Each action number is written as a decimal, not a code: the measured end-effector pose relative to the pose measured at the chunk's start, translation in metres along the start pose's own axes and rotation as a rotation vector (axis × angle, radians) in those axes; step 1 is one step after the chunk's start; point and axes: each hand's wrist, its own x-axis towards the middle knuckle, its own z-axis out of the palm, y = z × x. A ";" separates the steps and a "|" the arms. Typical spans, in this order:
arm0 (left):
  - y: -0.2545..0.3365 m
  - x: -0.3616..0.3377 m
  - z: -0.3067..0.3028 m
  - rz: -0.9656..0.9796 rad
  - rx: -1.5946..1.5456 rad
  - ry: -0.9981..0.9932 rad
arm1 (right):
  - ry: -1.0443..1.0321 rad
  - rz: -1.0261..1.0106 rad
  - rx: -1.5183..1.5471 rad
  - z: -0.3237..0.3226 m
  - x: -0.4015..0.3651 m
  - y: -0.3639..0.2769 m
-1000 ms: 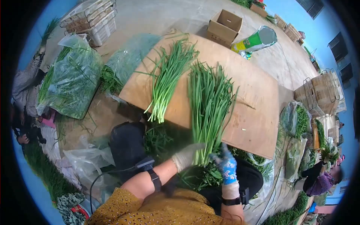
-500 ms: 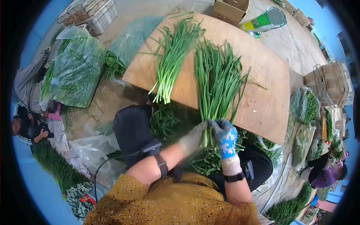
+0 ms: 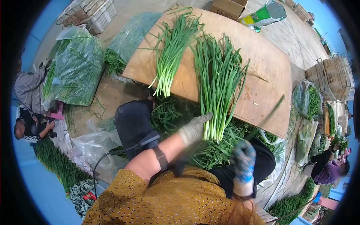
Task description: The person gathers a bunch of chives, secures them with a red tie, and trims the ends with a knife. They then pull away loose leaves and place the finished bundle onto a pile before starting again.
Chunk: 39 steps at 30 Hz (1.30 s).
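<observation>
A bunch of garlic chives (image 3: 221, 82), with long flat leaves and pale stem ends, lies on the wooden board (image 3: 270, 86), its stems hanging over the near edge. My left hand (image 3: 195, 129), in a pale glove, is closed at the left side of the stems; some fingers are hidden behind them. To the right of the bunch, my right hand (image 3: 244, 157), in a blue patterned glove, is closed and blurred by motion. A smeared green leaf (image 3: 275, 107) runs up and right from it. Another bunch of chives (image 3: 174, 56) rests farther left on the board.
Loose greens (image 3: 213, 157) pile below the board, between my knees. A plastic-wrapped bundle (image 3: 77, 71) stands at left, crates (image 3: 330, 77) at right. A cardboard box (image 3: 228, 8) sits beyond the board. Other people (image 3: 330, 170) are at both sides.
My right hand has left the stems and moved right and down, with a green leaf trailing from it. My left hand stays at the bunch, whose pale stem ends are now more exposed.
</observation>
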 end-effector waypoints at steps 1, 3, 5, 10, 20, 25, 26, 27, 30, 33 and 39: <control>0.001 0.002 -0.002 -0.022 -0.072 -0.045 | 0.051 0.004 0.060 -0.016 -0.007 -0.009; 0.003 0.001 0.001 -0.022 -0.048 -0.031 | 0.188 0.088 -0.094 -0.053 -0.006 -0.013; 0.003 0.001 0.002 -0.022 -0.042 -0.012 | 0.290 0.046 -0.898 -0.105 0.006 0.028; -0.002 0.002 0.005 0.028 -0.013 0.024 | 0.277 -0.533 -0.757 -0.009 0.032 0.016; 0.003 0.014 -0.013 -0.039 0.464 0.303 | -0.082 -0.445 -1.032 0.054 0.046 0.036; -0.007 0.021 -0.031 0.244 0.775 -0.089 | -0.287 -0.183 -0.650 0.041 0.024 0.036; -0.005 0.019 -0.027 0.209 0.650 -0.127 | -0.503 0.182 -0.256 0.035 0.014 0.006; 0.003 0.008 -0.005 0.024 0.277 -0.064 | -0.608 0.242 -0.195 0.016 0.010 -0.015; 0.012 0.009 -0.002 -0.194 -0.172 0.026 | -0.087 0.082 -0.076 -0.018 0.028 0.000; 0.011 0.009 0.019 -0.297 -0.373 0.036 | 0.204 -0.167 -0.655 -0.032 0.072 0.054; -0.014 0.040 -0.003 -0.140 0.168 0.134 | -0.007 0.100 -0.174 0.041 0.091 0.071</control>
